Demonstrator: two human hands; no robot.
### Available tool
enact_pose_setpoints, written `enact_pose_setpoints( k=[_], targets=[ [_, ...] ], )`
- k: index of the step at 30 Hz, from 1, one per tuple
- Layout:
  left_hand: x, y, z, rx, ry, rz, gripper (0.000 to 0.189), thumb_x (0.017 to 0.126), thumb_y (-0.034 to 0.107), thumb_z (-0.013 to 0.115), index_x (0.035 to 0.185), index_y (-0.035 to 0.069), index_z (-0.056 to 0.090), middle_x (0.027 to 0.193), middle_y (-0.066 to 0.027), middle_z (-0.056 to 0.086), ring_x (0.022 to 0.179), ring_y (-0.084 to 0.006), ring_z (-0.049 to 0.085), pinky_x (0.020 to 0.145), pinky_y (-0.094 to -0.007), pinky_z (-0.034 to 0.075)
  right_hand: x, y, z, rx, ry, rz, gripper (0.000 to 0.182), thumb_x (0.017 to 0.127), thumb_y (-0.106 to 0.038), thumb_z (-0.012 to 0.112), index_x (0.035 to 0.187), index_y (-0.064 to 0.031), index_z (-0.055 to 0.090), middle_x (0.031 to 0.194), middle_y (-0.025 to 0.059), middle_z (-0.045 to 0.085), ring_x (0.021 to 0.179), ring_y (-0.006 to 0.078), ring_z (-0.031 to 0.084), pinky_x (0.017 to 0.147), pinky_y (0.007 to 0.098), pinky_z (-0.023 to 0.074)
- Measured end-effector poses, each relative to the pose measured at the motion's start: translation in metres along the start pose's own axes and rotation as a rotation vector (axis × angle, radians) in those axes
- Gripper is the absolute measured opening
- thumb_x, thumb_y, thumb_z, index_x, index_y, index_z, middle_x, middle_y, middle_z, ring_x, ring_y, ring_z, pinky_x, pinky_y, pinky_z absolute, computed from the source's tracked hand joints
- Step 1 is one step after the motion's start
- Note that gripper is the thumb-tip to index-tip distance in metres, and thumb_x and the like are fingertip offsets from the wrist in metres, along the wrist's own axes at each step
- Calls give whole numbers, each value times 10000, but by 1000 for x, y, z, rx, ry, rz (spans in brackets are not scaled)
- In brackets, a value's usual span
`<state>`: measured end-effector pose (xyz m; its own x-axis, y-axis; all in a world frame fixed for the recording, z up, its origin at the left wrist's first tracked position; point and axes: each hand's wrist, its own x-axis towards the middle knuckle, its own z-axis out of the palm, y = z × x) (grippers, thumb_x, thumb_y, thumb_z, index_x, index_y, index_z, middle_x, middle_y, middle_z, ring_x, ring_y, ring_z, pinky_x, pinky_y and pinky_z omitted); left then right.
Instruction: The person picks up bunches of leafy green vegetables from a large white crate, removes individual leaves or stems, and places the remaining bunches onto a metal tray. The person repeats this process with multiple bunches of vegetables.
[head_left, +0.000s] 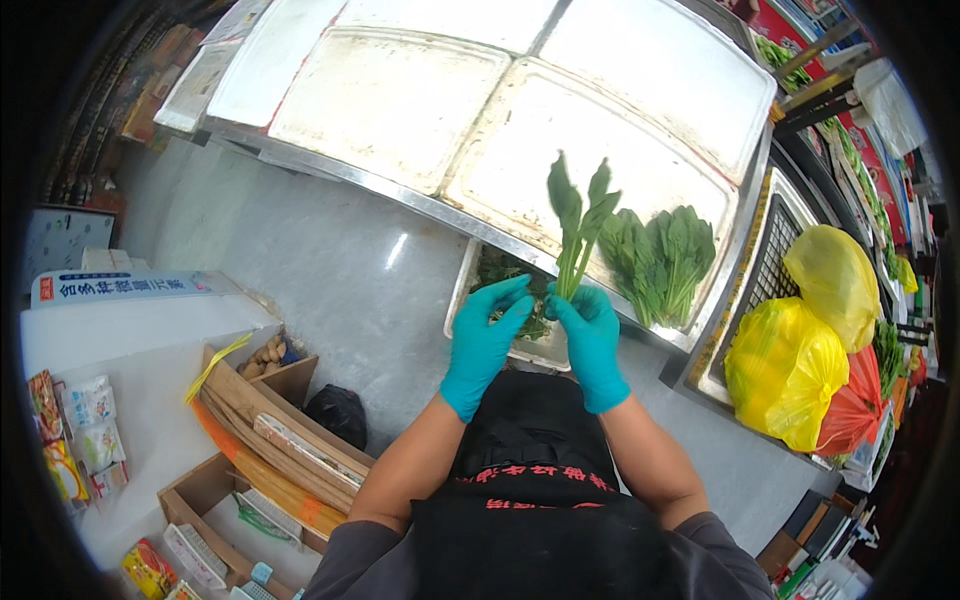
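My right hand (589, 330), in a teal glove, grips a small bunch of leafy greens (576, 225) by the lower stems. The leaves point up and away, over the edge of the white trays. My left hand (487, 341), gloved alike, is just left of the stem ends with thumb and fingers apart, and I see nothing in it. Beyond my right hand, a pile of spinach-like greens (660, 262) lies on the near right white tray (525, 142). Below both hands, partly hidden by them, a pale crate (459, 300) holds loose leaves and stems (499, 270).
A metal table edge (360, 180) runs in front of me. To the right, yellow plastic bags (784, 375) and a red bag (855, 405) sit by a black crate (772, 247). At left are a cardboard box (292, 382), a black bag (337, 412) and a white counter (135, 360).
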<state>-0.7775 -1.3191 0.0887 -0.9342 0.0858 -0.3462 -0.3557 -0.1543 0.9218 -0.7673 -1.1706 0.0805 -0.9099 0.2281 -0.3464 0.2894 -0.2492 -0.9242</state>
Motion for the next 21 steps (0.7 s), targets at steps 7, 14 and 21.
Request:
enact_pose_setpoints(
  k=[7, 14, 21],
  targets=[
    [10, 14, 4, -366, -231, -153, 381, 909, 123, 560, 1243, -52, 510, 1211, -137, 583, 1026, -195, 597, 908, -328, 477, -27, -14, 1, -770, -115, -635, 291, 728, -29, 721, 994, -20, 603, 879, 127, 578, 728, 259, 589, 646, 331, 475],
    [4, 10, -1, -501, -327, -166, 422, 939, 190, 509, 1283, -53, 475, 1229, -147, 573, 1100, -239, 577, 978, -369, 437, -39, -16, 0, -668, -164, -501, 300, 786, -63, 700, 1057, -1, 589, 923, 119, 614, 744, 216, 611, 672, 291, 483],
    [5, -9, -3, -412, -275, -270, 404, 936, 195, 512, 1267, -37, 500, 1185, -131, 599, 1047, -206, 595, 925, -324, 463, -36, -2, -4, -52, -172, 204, 164, 936, -90, 522, 1050, 25, 552, 930, 131, 650, 739, 157, 620, 694, 266, 518]
  ],
)
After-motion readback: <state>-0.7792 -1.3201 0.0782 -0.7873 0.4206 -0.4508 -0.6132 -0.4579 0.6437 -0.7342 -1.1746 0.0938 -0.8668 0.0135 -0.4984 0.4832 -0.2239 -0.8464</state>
